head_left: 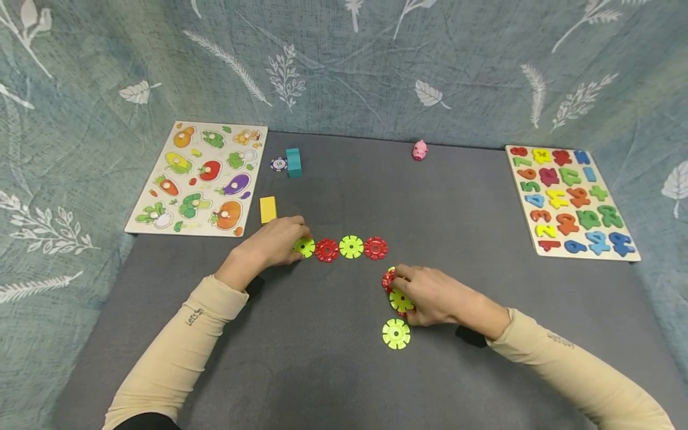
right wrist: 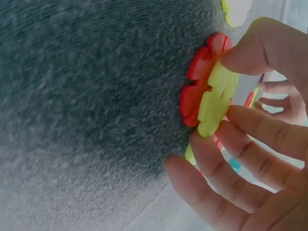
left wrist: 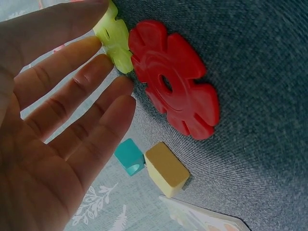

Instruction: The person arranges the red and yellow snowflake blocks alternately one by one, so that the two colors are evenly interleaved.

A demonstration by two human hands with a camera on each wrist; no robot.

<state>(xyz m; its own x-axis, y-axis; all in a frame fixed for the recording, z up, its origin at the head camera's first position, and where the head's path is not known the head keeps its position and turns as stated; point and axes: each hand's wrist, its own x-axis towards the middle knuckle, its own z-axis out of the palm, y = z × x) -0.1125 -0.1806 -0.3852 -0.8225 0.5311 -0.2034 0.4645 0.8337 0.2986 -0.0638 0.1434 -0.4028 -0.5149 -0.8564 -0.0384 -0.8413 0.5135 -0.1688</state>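
My left hand (head_left: 271, 242) reaches to the left end of a row of notched plastic interlocking discs. Its thumb and fingertips pinch the edge of a yellow-green disc (head_left: 304, 247). In the left wrist view a red disc (left wrist: 168, 82) lies beside that one, under the palm side. Further along the row come a red disc (head_left: 326, 250), a yellow-green disc (head_left: 352, 246) and another red disc (head_left: 375, 248). My right hand (head_left: 435, 295) pinches a yellow-green disc (right wrist: 217, 98) by its edges, over a red disc (right wrist: 197, 72). Just below lies a loose yellow-green disc (head_left: 396, 334).
A vegetable peg puzzle (head_left: 206, 179) lies at the back left, near a yellow block (head_left: 267, 209), a teal block (head_left: 293, 162) and a poker chip (head_left: 278, 163). At the back stands a pink pig toy (head_left: 420, 150). A number puzzle (head_left: 575, 203) lies at right.
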